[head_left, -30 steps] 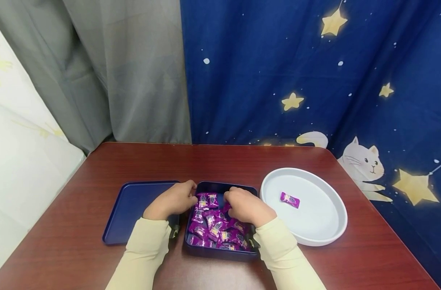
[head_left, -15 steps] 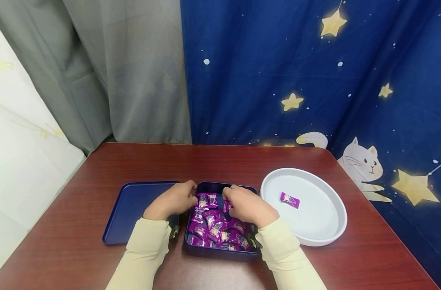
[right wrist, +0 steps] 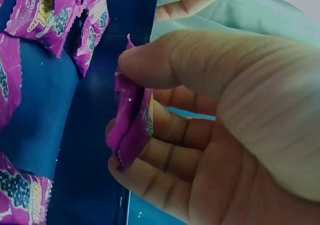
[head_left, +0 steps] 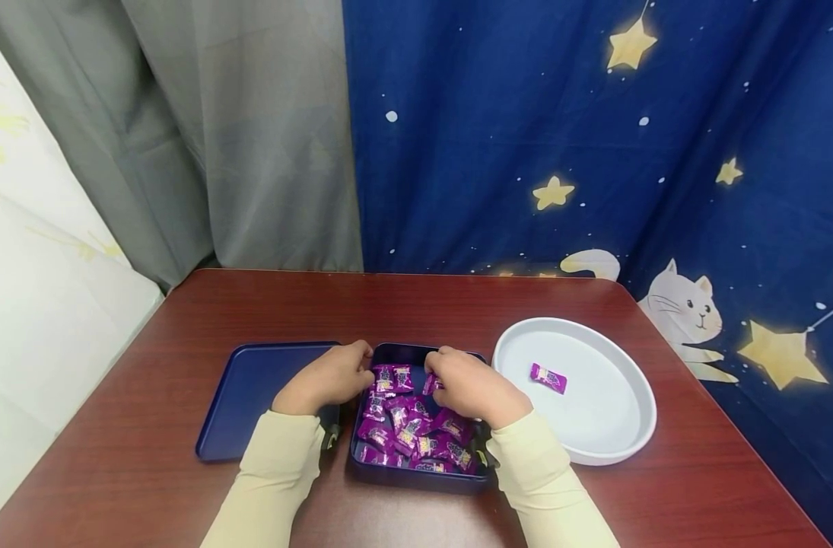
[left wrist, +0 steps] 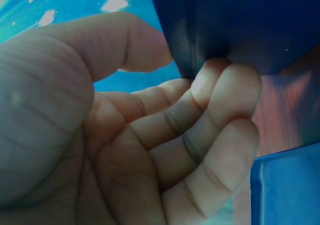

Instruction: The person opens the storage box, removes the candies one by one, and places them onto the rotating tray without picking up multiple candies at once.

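A dark blue box point(head_left: 416, 477) stands in the middle of the table, holding several purple wrapped candies point(head_left: 405, 434). My right hand point(head_left: 476, 390) is over its far right part and pinches one candy point(right wrist: 132, 120) between thumb and fingers, as the right wrist view shows. At the box's far left corner is my left hand point(head_left: 327, 378). Its thumb and curled fingers point(left wrist: 235, 92) grip the corner from outside in the left wrist view. Another purple candy point(head_left: 548, 377) lies on the round white tray point(head_left: 608, 426), right of the box.
A flat dark blue lid point(head_left: 252, 396) lies left of the box, partly under my left forearm. The reddish-brown table point(head_left: 402, 301) has its far edge near grey and starry blue curtains point(head_left: 491, 152).
My right hand has drawn slightly to the right with a candy in its fingers, and more of that candy shows. The left hand keeps its place at the box.
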Motion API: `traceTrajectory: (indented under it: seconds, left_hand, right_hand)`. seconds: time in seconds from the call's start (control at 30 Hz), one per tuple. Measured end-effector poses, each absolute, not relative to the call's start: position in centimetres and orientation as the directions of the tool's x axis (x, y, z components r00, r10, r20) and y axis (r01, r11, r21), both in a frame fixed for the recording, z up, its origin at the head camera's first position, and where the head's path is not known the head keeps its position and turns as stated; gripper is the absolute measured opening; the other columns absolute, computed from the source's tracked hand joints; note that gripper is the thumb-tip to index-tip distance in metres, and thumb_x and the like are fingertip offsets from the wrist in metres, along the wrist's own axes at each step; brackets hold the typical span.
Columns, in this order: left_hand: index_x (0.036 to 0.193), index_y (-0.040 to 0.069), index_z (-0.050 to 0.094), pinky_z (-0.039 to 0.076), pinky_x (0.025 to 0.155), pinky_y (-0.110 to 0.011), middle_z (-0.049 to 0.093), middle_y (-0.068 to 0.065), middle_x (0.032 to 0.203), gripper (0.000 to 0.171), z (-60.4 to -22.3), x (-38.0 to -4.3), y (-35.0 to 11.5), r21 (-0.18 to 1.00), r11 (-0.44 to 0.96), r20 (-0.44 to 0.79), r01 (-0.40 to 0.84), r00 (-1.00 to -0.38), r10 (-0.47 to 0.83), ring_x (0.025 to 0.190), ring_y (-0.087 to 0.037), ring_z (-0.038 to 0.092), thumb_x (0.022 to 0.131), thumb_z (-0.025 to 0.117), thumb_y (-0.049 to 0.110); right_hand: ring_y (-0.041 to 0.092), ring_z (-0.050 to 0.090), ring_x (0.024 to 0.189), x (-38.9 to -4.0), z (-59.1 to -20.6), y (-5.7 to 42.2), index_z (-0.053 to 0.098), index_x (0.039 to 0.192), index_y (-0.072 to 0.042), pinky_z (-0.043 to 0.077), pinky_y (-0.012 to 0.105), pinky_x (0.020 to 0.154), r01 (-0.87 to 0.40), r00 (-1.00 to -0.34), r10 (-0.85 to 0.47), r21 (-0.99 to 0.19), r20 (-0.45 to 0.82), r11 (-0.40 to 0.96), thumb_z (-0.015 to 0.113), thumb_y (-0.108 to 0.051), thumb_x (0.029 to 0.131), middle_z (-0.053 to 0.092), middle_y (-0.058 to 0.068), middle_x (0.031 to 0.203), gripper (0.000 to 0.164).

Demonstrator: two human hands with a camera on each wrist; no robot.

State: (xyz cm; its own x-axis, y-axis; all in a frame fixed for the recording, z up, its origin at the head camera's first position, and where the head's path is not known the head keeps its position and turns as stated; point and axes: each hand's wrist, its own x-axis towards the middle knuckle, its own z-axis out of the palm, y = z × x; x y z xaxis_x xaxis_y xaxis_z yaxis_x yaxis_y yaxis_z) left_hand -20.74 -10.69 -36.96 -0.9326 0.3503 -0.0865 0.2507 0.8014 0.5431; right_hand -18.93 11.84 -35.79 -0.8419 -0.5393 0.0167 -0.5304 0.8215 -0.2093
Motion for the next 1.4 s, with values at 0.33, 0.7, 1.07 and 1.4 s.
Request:
traceTrajectory:
  seconds: [0.33,0.7,1.07,1.4]
  left_hand:
    - [0.12,-0.001,0.052,0.048,0.07,-0.039,0.056,-0.005,0.081,0.038,-36.9,-20.8,-10.7,0.545,0.799,-0.086,0.254,-0.931,0.355,0.068,-0.016,0.052,0.086,0.059,0.014]
    - [0.12,0.0,0.052,0.048,0.07,-0.039,0.056,-0.005,0.08,0.038,-36.9,-20.7,-10.9,0.552,0.793,-0.078,0.257,-0.931,0.356,0.067,-0.016,0.052,0.085,0.058,0.014]
    - [0.119,-0.001,0.052,0.049,0.071,-0.04,0.057,-0.005,0.081,0.038,-36.9,-20.7,-10.8,0.552,0.793,-0.078,0.257,-0.931,0.356,0.067,-0.016,0.053,0.085,0.059,0.013]
    - [0.12,-0.001,0.052,0.05,0.071,-0.04,0.058,-0.005,0.083,0.038,-37.2,-20.8,-10.7,0.551,0.794,-0.073,0.255,-0.934,0.35,0.068,-0.016,0.053,0.085,0.059,0.013]
  right_hand:
    - [0.017,0.052,0.077,-18.8,-35.3,12.1,0.061,0.101,-0.008,0.05,0.038,0.079,-0.52,-0.848,-0.528,-0.242,0.035,0.819,0.07,-0.014,0.078,0.058,0.003,0.089,0.025]
    - [0.018,0.057,0.086,-18.8,-35.0,12.0,0.062,0.108,-0.007,0.051,0.039,0.087,-0.505,-0.856,-0.516,-0.264,0.033,0.822,0.071,-0.016,0.08,0.064,0.006,0.098,0.03]
    - [0.017,0.057,0.086,-18.2,-34.1,12.5,0.061,0.106,-0.01,0.051,0.038,0.085,-0.527,-0.847,-0.525,-0.249,0.08,0.813,0.071,-0.015,0.079,0.064,0.005,0.098,0.029]
    - [0.013,0.056,0.086,-17.5,-33.6,13.5,0.061,0.107,-0.014,0.051,0.035,0.085,-0.494,-0.868,-0.491,-0.236,0.072,0.837,0.071,-0.017,0.08,0.063,0.002,0.099,0.029]
